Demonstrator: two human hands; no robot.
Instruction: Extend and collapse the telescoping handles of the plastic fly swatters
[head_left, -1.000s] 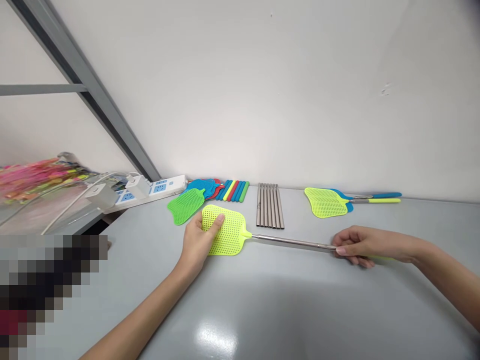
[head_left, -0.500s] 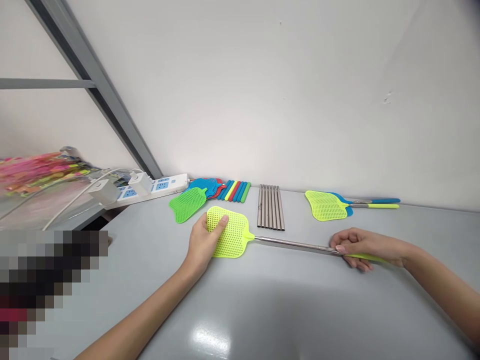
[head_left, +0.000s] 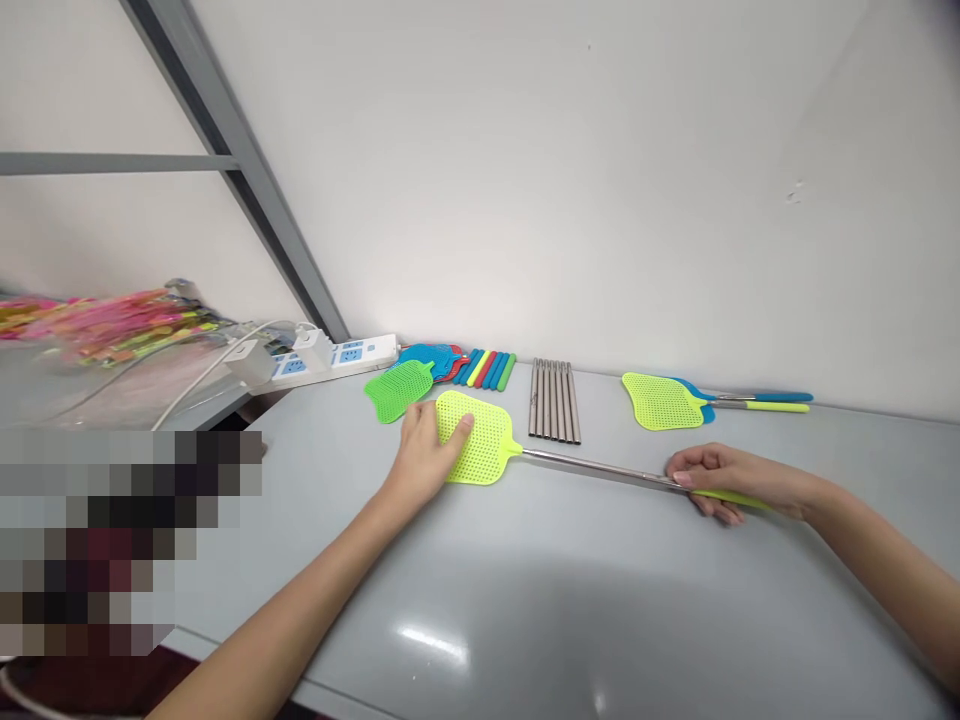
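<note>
A yellow-green fly swatter (head_left: 491, 440) with an extended metal rod lies across the middle, held at both ends. My left hand (head_left: 427, 450) grips the left edge of its mesh head, thumb on top. At the other end, my right hand (head_left: 720, 484) is closed round the rod where it meets the yellow-green handle. Behind the rod is a row of metal tubes (head_left: 553, 402). Coloured handles (head_left: 486, 369) lie in a row to their left, beside a green swatter head (head_left: 399, 390) and a stack of blue and red heads (head_left: 431, 360).
Two swatters, yellow-green (head_left: 664, 402) and blue (head_left: 784, 397), lie at the back right of the grey table (head_left: 525, 590). A power strip (head_left: 360, 354) with white plugs is at the back left. Beyond it are colourful packaged items (head_left: 135, 320) and a metal frame (head_left: 262, 190).
The view has shifted, so the things on the table appear slightly farther right and higher. Both hands keep their hold on the swatter, which looks otherwise unchanged.
</note>
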